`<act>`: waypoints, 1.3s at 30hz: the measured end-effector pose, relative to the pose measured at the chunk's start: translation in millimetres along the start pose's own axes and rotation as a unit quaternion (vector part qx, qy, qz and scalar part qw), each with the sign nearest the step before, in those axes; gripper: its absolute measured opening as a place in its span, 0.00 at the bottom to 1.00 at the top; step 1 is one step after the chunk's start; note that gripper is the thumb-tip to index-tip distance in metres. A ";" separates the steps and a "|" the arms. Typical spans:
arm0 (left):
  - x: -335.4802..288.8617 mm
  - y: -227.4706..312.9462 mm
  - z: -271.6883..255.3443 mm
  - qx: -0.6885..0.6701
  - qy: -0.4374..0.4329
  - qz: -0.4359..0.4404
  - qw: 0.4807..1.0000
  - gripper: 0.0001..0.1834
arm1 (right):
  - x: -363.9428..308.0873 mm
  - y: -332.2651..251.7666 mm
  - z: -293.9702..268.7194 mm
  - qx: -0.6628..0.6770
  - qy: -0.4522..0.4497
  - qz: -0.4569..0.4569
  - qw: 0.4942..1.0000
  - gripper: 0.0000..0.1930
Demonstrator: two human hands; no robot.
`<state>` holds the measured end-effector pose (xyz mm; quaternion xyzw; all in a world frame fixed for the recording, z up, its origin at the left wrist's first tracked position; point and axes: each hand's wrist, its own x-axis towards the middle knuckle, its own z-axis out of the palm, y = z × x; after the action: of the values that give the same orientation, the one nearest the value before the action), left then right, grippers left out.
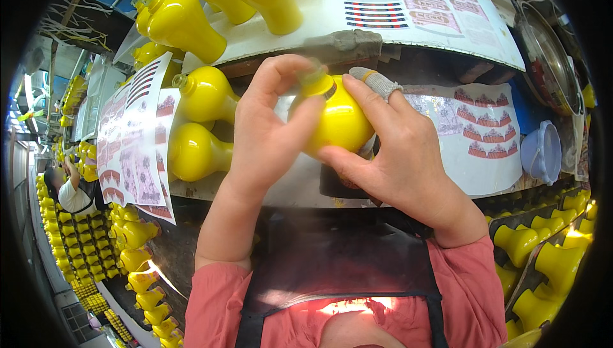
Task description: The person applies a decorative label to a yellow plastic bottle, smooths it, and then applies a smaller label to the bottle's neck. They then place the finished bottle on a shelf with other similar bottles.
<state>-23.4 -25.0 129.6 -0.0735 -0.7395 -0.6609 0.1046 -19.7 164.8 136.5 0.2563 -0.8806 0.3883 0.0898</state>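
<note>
A glossy yellow bottle (347,123) with a rounded body and a narrow neck is between my hands, tilted with its mouth up and to the left. My right hand (402,150) grips the body, thumb below and fingers over the top. One of its fingers wears a grey knitted cover (377,82). Around the neck curl the fingers and thumb of my left hand (268,131), slightly smeared by motion. A small dark band (331,90) shows on the neck beside the left thumb. The bottle's lower end is hidden behind my right hand.
Two yellow bottles (203,153) lie left of my hands, beside printed decal sheets (137,137). More bottles (182,25) and sheets (421,3) occupy the white board ahead. A pale blue bucket (541,152) hangs at right. Yellow bottles fill racks on both sides; another person (76,191) is far left.
</note>
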 end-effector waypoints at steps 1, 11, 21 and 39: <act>0.5 1.0 0.4 0.004 0.001 -0.001 1.000 0.16 | -0.1 -0.4 0.1 -0.004 -0.002 0.003 1.000 0.41; 1.8 -1.5 11.6 0.024 0.052 -0.012 0.998 0.13 | -1.8 -2.3 2.3 -0.011 0.001 0.011 1.000 0.41; 15.2 -3.6 -4.9 -0.033 -0.035 -0.019 0.999 0.09 | 25.1 17.9 -22.9 0.088 -0.032 0.008 0.996 0.21; 8.5 -7.7 -10.5 -0.035 -0.102 -0.009 0.994 0.22 | 58.7 39.8 -26.6 0.316 -0.182 0.169 0.916 0.14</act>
<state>-32.9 -36.6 125.4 -0.1373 -0.7233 -0.6765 0.0197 -91.5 184.4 150.2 0.1847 -0.7436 0.6021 -0.2244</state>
